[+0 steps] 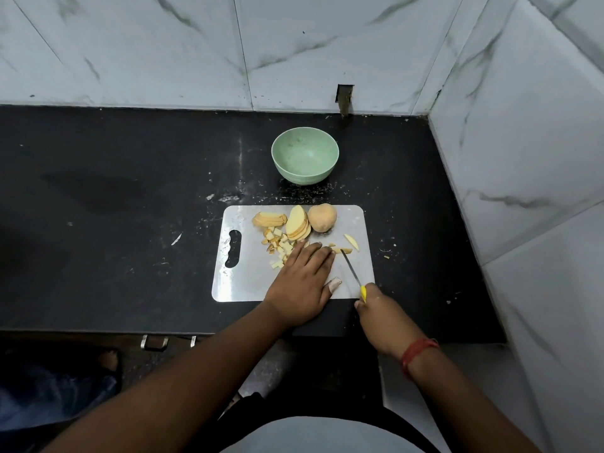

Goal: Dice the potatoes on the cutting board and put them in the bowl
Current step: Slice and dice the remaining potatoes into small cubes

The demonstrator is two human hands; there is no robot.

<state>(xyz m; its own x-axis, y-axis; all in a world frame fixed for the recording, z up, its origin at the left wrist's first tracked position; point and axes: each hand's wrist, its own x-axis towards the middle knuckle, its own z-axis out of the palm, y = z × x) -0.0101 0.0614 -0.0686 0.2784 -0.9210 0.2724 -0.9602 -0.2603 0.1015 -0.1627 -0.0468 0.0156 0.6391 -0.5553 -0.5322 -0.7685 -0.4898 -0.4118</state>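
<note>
While right hand [380, 305] grips knife [351, 269], left [302, 276] flat: bowl [305, 155] (green) bare.

The left hand [302, 281] lies palm down just below the centre of the frame, fingers straight and close together, pointing up the picture, thumb out to the right with a pale wrap at its tip; its bare forearm runs down to the lower left; the right hand [380, 310], lower right of centre, is curled round a yellow knife handle [363, 293]; a red thread circles its wrist.
</note>
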